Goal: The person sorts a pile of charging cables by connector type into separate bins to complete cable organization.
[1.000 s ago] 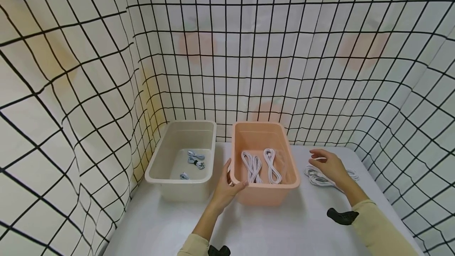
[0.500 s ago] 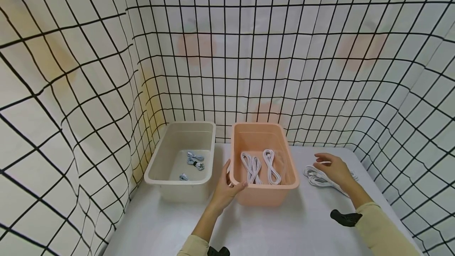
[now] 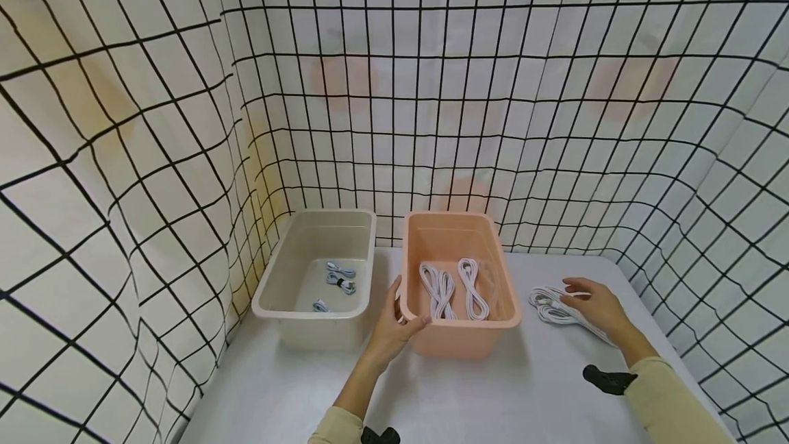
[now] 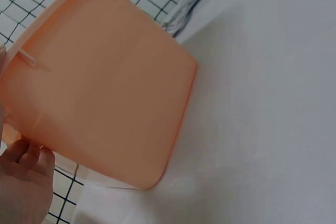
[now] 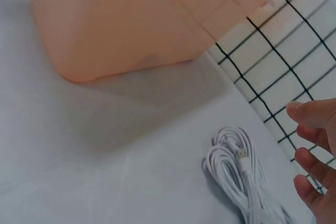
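Observation:
In the head view, my left hand grips the near left corner of a peach plastic bin, thumb along its front rim. The left wrist view shows the fingers against the bin's side. Inside the bin lie bundled white cables and a separate looped cable. Right of the bin, coiled white charging cables lie on the table, a USB plug visible among them. My right hand hovers by their right side, fingers loosely bent and holding nothing.
A beige bin stands to the left, with several small grey-blue cable bundles inside. Black grid netting encloses the back and both sides of the white table.
My right hand has drawn back to the right, uncovering more of the coiled cables on the table. The left hand and both bins have stayed in place.

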`<state>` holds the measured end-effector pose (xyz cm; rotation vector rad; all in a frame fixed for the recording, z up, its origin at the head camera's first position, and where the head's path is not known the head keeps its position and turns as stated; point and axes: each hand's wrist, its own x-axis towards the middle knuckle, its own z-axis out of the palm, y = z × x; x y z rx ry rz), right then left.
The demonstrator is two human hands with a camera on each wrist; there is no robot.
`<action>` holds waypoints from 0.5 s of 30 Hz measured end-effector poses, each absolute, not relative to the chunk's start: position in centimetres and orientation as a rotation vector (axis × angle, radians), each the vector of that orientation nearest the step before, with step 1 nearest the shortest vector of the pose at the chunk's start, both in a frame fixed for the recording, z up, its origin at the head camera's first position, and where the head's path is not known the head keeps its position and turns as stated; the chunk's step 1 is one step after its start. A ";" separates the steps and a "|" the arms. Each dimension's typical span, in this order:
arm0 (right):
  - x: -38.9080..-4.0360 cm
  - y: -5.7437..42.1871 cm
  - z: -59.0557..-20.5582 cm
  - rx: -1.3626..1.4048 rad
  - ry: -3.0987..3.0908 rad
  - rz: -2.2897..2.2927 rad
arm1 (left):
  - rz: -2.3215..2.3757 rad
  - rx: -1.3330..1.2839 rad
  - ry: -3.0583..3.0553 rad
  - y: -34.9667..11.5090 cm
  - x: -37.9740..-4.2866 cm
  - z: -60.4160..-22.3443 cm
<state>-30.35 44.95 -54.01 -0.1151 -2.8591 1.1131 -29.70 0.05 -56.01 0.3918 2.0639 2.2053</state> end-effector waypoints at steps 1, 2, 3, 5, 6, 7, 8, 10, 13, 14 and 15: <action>-30.3 45.2 -54.2 -0.127 -2.859 1.135 | 2.206 0.390 2.065 0.0 -29.7 -56.0; -30.3 45.5 -54.5 -0.134 -2.860 1.152 | 2.204 0.388 2.068 0.0 -29.7 -56.1; -30.2 45.8 -54.7 -0.137 -2.862 1.160 | 2.205 0.386 2.066 0.0 -29.7 -56.1; -30.1 46.3 -55.2 -0.147 -2.874 1.161 | 2.201 0.381 2.071 0.0 -29.8 -56.2; -30.0 46.6 -55.5 -0.147 -2.882 1.149 | 2.199 0.382 2.070 0.0 -29.8 -56.2; -30.0 46.8 -55.8 -0.150 -2.894 1.127 | 2.198 0.384 2.070 0.1 -29.8 -56.2; -29.9 47.1 -56.1 -0.140 -2.908 1.086 | 2.196 0.386 2.070 0.1 -29.8 -56.3; -29.9 47.7 -56.7 -0.115 -2.944 0.999 | 2.193 0.390 2.080 0.1 -29.9 -56.3; -29.8 48.6 -57.7 -0.058 -2.993 0.849 | 2.192 0.391 2.093 0.2 -29.9 -56.3; -29.7 48.9 -58.1 -0.044 -3.006 0.800 | 2.190 0.391 2.098 0.2 -29.9 -56.4; -29.6 49.2 -58.5 -0.049 -3.026 0.776 | 2.188 0.391 2.101 0.2 -29.9 -56.3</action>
